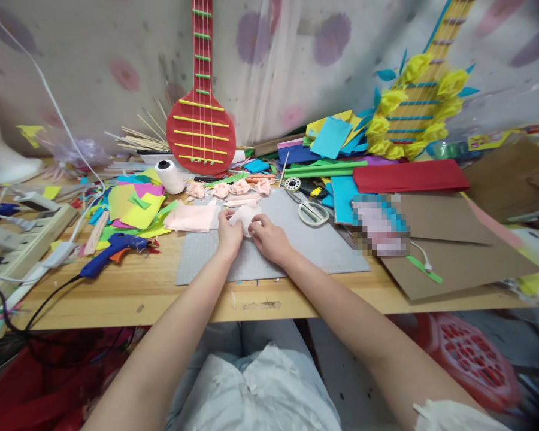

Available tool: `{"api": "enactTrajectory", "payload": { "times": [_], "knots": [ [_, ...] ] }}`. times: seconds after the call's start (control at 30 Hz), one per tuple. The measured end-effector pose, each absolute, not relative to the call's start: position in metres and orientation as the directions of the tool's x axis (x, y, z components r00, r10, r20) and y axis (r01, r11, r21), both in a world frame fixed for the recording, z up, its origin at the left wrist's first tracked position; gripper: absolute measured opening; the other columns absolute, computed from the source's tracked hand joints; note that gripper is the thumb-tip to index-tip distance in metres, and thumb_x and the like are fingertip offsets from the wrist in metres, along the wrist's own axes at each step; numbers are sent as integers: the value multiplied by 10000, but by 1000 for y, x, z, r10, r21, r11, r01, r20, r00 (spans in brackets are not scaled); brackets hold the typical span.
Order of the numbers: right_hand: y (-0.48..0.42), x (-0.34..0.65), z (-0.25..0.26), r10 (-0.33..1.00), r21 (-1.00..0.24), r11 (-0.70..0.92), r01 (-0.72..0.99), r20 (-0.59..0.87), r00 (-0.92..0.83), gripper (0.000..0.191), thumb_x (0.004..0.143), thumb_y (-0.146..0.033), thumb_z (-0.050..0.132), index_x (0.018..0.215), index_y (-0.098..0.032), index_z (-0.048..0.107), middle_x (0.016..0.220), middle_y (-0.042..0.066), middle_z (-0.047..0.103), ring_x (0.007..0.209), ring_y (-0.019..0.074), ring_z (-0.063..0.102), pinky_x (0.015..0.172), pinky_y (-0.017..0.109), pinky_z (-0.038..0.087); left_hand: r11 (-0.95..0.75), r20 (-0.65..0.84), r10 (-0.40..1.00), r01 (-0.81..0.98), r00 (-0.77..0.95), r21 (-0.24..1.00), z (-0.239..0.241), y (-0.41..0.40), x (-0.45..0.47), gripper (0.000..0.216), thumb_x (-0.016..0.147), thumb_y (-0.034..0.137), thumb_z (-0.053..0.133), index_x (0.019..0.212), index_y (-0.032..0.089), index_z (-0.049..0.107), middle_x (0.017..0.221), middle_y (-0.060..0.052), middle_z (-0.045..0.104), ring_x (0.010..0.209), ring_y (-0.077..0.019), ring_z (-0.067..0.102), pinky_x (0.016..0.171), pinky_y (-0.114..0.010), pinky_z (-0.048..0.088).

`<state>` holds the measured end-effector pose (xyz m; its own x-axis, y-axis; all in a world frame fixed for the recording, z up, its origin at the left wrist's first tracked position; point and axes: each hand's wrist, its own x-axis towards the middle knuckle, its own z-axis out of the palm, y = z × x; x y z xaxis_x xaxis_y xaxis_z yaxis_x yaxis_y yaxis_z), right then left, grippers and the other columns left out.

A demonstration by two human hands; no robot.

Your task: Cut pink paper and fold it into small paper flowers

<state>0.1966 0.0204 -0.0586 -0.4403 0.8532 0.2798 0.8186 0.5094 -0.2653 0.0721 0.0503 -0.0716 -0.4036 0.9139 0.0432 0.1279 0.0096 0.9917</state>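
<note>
Over the grey cutting mat (pixel 327 254), a crumpled piece of pale pink paper (pixel 247 219) is held between my two hands. My left hand (pixel 229 233) pinches its left side. Curled fingers of my right hand (pixel 269 238) grip the right side; some fingertips are hidden by the paper. A stack of pale pink paper sheets (pixel 191 216) lies just left of the mat. Behind my hands stand several pink paper roses (pixel 239 188) in a row. Scissors (pixel 313 213) with pale handles rest on the mat to the right, beside a small white spool (pixel 292 184).
A blue glue gun (pixel 117 250) lies left, its cord running to a power strip (pixel 31 254). Coloured paper scraps (pixel 135 206) and a thread cone (pixel 169 177) sit behind it. A red paper lute (pixel 201 131) leans at the back; brown cardboard (pixel 426 275) lies right.
</note>
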Motion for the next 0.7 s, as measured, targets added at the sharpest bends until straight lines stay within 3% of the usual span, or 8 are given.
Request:
{"api": "enactTrajectory", "payload": {
  "times": [0.1,0.23,0.37,0.5,0.7],
  "knots": [
    [25,200,-61,847,-307,524,795,289,-447,156,852,-203,431,926,-201,568,1076,48,540,896,145,528,684,228,378,-108,246,904,371,-349,923,-71,47,60,341,648,84,504,961,205,444,974,-46,489,913,-151,508,757,-284,446],
    [30,205,-64,840,-413,543,731,289,-460,101,831,-237,504,872,-197,587,927,26,592,868,134,523,713,224,359,-263,457,883,690,-111,675,-63,36,40,262,691,124,501,938,207,529,1005,-73,464,1018,-209,448,857,-365,414],
    [35,205,-67,878,-562,474,678,250,-408,107,828,-246,507,853,-190,595,865,9,600,776,107,521,684,207,354,-305,437,896,828,81,471,-62,23,32,141,689,154,525,774,213,621,891,-69,486,973,-239,440,893,-397,377],
    [39,201,-66,918,-603,387,698,184,-350,125,820,-278,507,842,-199,600,843,0,603,729,104,513,646,207,344,-249,366,927,856,76,454,-63,18,31,146,684,170,531,730,222,659,835,-70,495,919,-242,443,863,-385,390],
    [49,198,-56,926,-555,341,759,61,-371,141,806,-308,502,835,-212,601,876,-2,621,736,111,521,611,211,323,-282,372,921,856,115,433,-60,16,29,234,689,188,536,869,243,674,857,-65,499,921,-228,443,859,-368,391]
  ]
}}
